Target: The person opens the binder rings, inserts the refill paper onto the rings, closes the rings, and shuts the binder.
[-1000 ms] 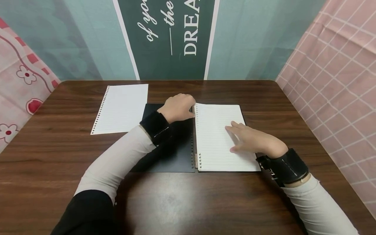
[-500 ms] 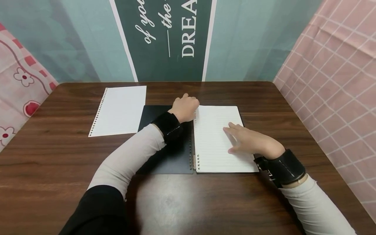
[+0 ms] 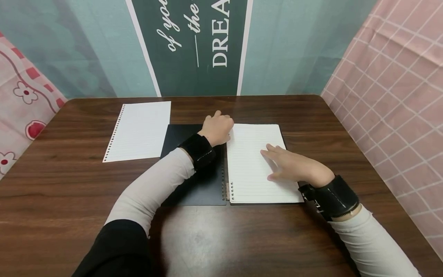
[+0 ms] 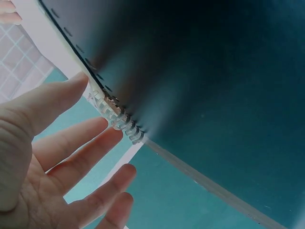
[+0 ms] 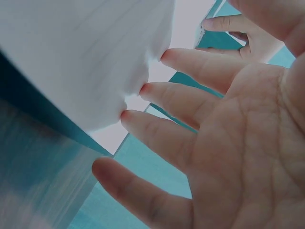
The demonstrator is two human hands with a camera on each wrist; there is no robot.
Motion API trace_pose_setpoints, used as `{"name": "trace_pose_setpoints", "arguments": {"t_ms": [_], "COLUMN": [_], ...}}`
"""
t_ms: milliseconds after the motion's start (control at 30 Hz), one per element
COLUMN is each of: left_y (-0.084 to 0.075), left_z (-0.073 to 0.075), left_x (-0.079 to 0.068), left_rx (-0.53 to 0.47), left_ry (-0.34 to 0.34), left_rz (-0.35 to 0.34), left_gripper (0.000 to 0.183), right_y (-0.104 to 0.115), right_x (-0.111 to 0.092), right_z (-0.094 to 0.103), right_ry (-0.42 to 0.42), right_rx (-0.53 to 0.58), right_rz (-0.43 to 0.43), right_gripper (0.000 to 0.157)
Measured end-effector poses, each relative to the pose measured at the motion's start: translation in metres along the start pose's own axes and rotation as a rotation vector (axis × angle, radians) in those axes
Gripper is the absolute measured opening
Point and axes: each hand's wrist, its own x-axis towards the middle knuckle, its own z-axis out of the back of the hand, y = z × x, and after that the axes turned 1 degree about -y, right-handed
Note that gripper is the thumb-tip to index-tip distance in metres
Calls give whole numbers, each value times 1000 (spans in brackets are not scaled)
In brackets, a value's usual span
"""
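A loose-leaf notebook lies opened flat, with its dark cover [image 3: 194,192] on the left and a stack of lined paper [image 3: 249,184] on the right. At the top end of the spine, my left hand [image 3: 218,129] pinches the clear plastic binder rings [image 4: 110,113]. In the left wrist view, the thumb lies by the paper edge and two fingertips meet the rings, while the other fingers are spread. My right hand [image 3: 292,165] rests its spread fingertips on the lined page. The right wrist view shows those fingers nearly straight, holding nothing.
A loose punched sheet [image 3: 138,130] lies at the upper left of the brown wooden table [image 3: 86,200], close to the dark cover. A teal printed cloth [image 3: 277,50] hangs behind the table. Pink cloths flank both sides.
My left hand has shifted slightly right and turned at the top of the rings, its knuckles now higher. The right hand stays on the page. The whole view drifts a little.
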Motion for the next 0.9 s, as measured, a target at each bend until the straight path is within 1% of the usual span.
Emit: {"name": "trace_pose_setpoints", "arguments": {"t_ms": [267,533,767,833,900], "left_y": [5,7,5,5,5], "left_z": [-4,-8,-6,-5,-4], "left_x": [-2,-1,-2,-2,-2], "left_rx": [-13,-33,-2,-7,-23], "left_ry": [-12,-10,-24,-20,-16], "left_rz": [13,10,14,20,25], "left_gripper": [28,24,23,24,26], "right_y": [1,1,3,4,5], "right_x": [-1,-2,-1,-1,-1], "right_z": [0,0,0,0,-1], "right_ry": [20,45,65,68,74], "right_rx": [-1,12,-22,-20,-5], "right_rz": [-7,-3,-49,-49,-29], "right_gripper": [82,77,78,77,77]}}
